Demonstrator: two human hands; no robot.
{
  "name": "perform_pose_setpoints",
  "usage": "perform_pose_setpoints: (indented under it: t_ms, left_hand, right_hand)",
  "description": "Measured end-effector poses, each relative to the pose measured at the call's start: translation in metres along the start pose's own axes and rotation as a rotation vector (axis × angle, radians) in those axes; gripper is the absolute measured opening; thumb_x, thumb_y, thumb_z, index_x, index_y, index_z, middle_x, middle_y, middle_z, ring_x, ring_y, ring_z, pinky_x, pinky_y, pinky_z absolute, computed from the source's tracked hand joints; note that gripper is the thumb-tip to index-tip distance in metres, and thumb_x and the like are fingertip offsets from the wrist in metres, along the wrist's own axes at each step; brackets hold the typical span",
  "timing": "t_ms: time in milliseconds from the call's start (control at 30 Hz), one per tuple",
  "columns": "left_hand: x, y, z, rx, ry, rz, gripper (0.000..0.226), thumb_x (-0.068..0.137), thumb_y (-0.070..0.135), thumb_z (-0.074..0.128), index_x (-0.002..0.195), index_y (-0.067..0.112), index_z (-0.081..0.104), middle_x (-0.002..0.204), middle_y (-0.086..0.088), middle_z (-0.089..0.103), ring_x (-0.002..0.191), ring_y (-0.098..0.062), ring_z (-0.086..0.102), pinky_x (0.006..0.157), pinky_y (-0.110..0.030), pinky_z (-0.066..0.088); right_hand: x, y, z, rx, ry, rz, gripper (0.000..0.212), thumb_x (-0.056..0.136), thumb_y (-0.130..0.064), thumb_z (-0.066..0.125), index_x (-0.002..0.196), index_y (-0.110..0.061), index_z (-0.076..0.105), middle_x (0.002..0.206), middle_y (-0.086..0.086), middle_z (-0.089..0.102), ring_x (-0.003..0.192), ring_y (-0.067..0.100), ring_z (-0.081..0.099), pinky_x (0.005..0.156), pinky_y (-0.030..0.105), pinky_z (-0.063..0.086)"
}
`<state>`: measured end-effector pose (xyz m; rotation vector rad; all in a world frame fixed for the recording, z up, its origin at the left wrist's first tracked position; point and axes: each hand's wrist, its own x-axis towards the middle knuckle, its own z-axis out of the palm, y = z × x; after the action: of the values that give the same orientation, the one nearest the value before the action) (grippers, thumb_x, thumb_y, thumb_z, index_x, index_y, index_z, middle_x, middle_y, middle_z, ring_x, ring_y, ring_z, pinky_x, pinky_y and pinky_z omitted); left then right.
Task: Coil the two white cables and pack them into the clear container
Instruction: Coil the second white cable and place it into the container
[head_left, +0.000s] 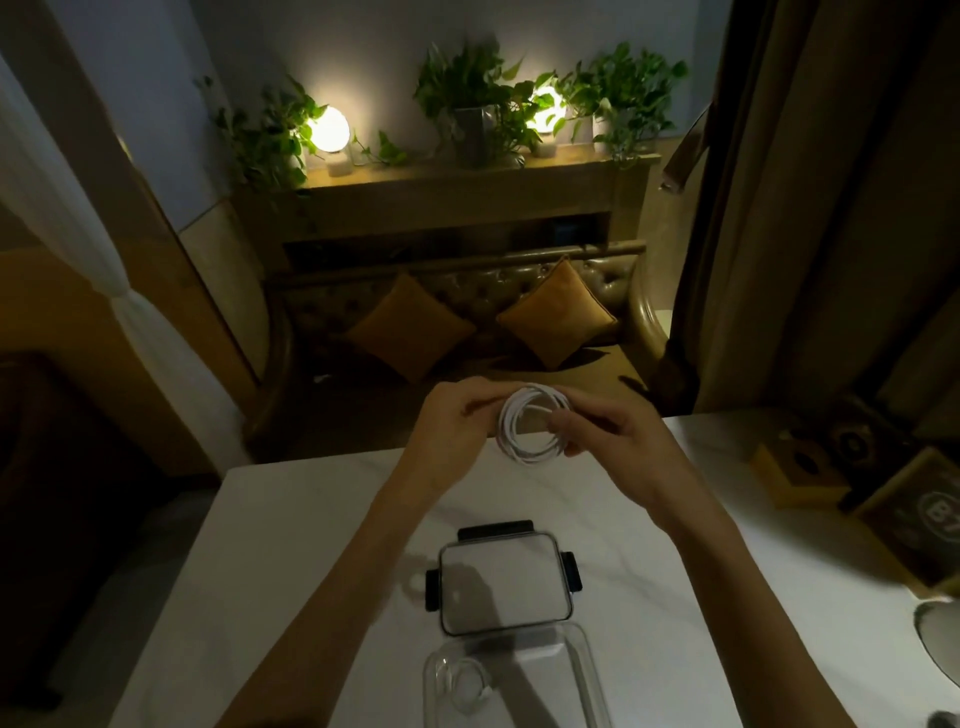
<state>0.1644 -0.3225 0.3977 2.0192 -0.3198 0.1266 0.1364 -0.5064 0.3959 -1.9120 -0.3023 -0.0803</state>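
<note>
The white cable (531, 427) is wound in a round coil and is held in the air above the far edge of the desk (291, 545). The left hand (451, 423) pinches the left side of the coil, its fingers (475, 402) closed on the strands. The right hand (602, 428) grips the right side, with fingers (563, 423) curled on the loops. Nearer to the person, the clear container (584, 670) stands open on the desk, and a second white cable (467, 686) lies coiled inside it at the left. Just behind the container lies its lid (504, 582) with dark clips, flat on the desk.
</note>
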Motion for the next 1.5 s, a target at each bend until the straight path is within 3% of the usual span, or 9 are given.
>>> perform_pose_setpoints:
  t_ms: [100, 267, 400, 500, 700, 900, 1167, 1333, 1500]
  left_hand:
    - [-0.008, 0.007, 0.005, -0.244, -0.009, -0.091, 0.023, 0.093, 0.003, 0.054, 0.107, 0.013, 0.069, 0.1, -0.002, 0.072, 0.094, -0.02, 0.07, 0.08, -0.03, 0.059]
    - [-0.012, 0.015, 0.0, -0.465, -0.029, -0.241, 0.026, 0.098, 0.013, 0.045, 0.12, 0.007, 0.058, 0.11, -0.019, 0.069, 0.097, -0.034, 0.07, 0.081, -0.041, 0.06]
    - [-0.016, 0.019, -0.003, -0.247, -0.142, -0.109, 0.026, 0.093, 0.013, 0.056, 0.119, 0.019, 0.06, 0.109, -0.003, 0.07, 0.096, -0.018, 0.07, 0.08, -0.029, 0.06]
    - [-0.012, 0.018, -0.009, -0.271, -0.157, -0.126, 0.025, 0.095, 0.018, 0.054, 0.117, 0.016, 0.064, 0.111, -0.006, 0.069, 0.099, -0.018, 0.069, 0.085, -0.03, 0.058]
    - [-0.01, 0.018, -0.018, -0.091, 0.045, -0.005, 0.015, 0.09, 0.008, 0.061, 0.101, 0.012, 0.07, 0.093, 0.005, 0.07, 0.086, 0.002, 0.066, 0.071, -0.007, 0.05]
    - [-0.018, 0.015, -0.01, -0.104, 0.006, -0.042, 0.012, 0.087, 0.012, 0.066, 0.098, 0.011, 0.068, 0.084, -0.004, 0.068, 0.078, -0.009, 0.066, 0.074, -0.02, 0.056]
    - [-0.024, 0.017, 0.003, -0.276, 0.063, -0.136, 0.008, 0.083, 0.021, 0.07, 0.09, 0.02, 0.067, 0.092, -0.005, 0.07, 0.084, -0.013, 0.066, 0.065, -0.015, 0.053]
    - [-0.021, 0.012, 0.006, -0.315, 0.1, -0.214, 0.024, 0.083, 0.019, 0.07, 0.105, 0.016, 0.061, 0.102, -0.01, 0.067, 0.09, -0.018, 0.066, 0.065, -0.018, 0.052]
    - [-0.022, 0.006, 0.004, -0.408, -0.068, -0.262, 0.029, 0.092, 0.022, 0.059, 0.121, 0.016, 0.059, 0.113, -0.008, 0.067, 0.096, -0.021, 0.067, 0.072, -0.025, 0.054]
  right_hand:
    - [-0.002, -0.003, -0.001, 0.037, 0.031, -0.012, 0.027, 0.092, -0.023, 0.054, 0.117, -0.026, 0.064, 0.089, -0.014, 0.07, 0.075, -0.001, 0.064, 0.064, 0.011, 0.05]
    - [-0.004, -0.005, 0.0, -0.007, 0.079, -0.032, 0.028, 0.092, -0.022, 0.054, 0.119, -0.022, 0.063, 0.081, -0.02, 0.064, 0.07, -0.014, 0.06, 0.058, 0.001, 0.043]
    - [-0.005, -0.01, 0.002, -0.035, 0.057, -0.054, 0.028, 0.093, -0.025, 0.054, 0.119, -0.025, 0.064, 0.081, -0.02, 0.064, 0.072, -0.014, 0.06, 0.06, 0.0, 0.043]
    - [-0.005, -0.012, -0.002, -0.026, 0.023, -0.05, 0.028, 0.093, -0.022, 0.053, 0.119, -0.024, 0.064, 0.078, -0.019, 0.065, 0.071, -0.01, 0.061, 0.06, 0.003, 0.045]
    - [-0.008, -0.008, -0.004, -0.091, 0.088, -0.03, 0.027, 0.093, -0.023, 0.054, 0.118, -0.023, 0.064, 0.077, -0.023, 0.061, 0.07, -0.019, 0.057, 0.06, -0.002, 0.041]
    - [-0.006, -0.009, -0.001, -0.105, 0.172, -0.033, 0.025, 0.092, -0.022, 0.054, 0.116, -0.022, 0.064, 0.079, -0.026, 0.058, 0.069, -0.022, 0.056, 0.059, -0.003, 0.041]
    - [-0.006, -0.006, 0.009, -0.081, 0.222, -0.037, 0.027, 0.093, -0.023, 0.054, 0.117, -0.019, 0.066, 0.084, -0.018, 0.064, 0.071, -0.01, 0.062, 0.058, 0.003, 0.046]
    - [-0.005, -0.007, 0.008, -0.026, 0.194, -0.028, 0.027, 0.093, -0.022, 0.054, 0.117, -0.018, 0.066, 0.087, -0.016, 0.065, 0.072, -0.009, 0.062, 0.059, 0.005, 0.048]
    - [-0.006, -0.007, 0.008, 0.025, 0.178, -0.01, 0.028, 0.092, -0.024, 0.056, 0.118, -0.021, 0.065, 0.094, -0.01, 0.069, 0.075, -0.007, 0.063, 0.06, 0.008, 0.05]
